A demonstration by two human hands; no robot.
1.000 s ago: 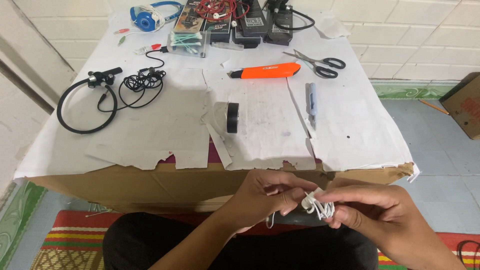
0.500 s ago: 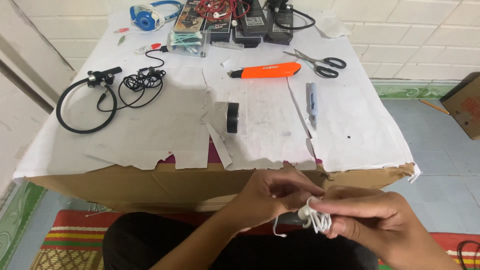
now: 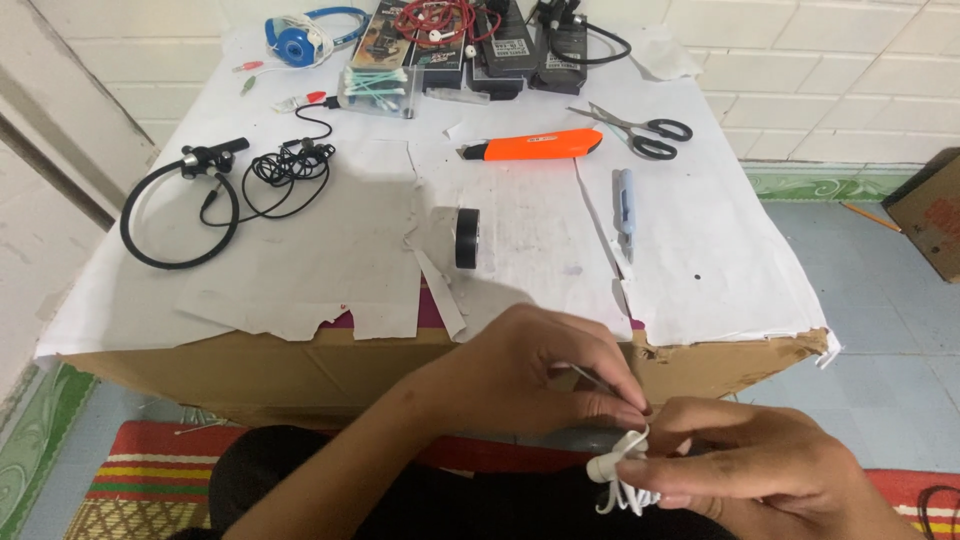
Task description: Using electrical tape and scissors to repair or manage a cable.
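Earphones [image 3: 622, 472], white, bunched below the tabletop's near edge: right hand [image 3: 745, 478] pinches bud and cord loops, keeping them gathered. Left hand [image 3: 540, 375] pinches a thin cord [image 3: 598, 379] taut beside it. Far on the paper-covered tabletop [image 3: 700, 250]: black tape roll [image 3: 467, 238], orange knife [image 3: 532, 146], scissors [image 3: 636, 130].

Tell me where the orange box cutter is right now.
In the head view, the orange box cutter lies on the paper-covered table, toward the far side, just left of the scissors.

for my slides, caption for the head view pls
Both hands, left hand and right hand, work a white earphone below a paper-covered table.
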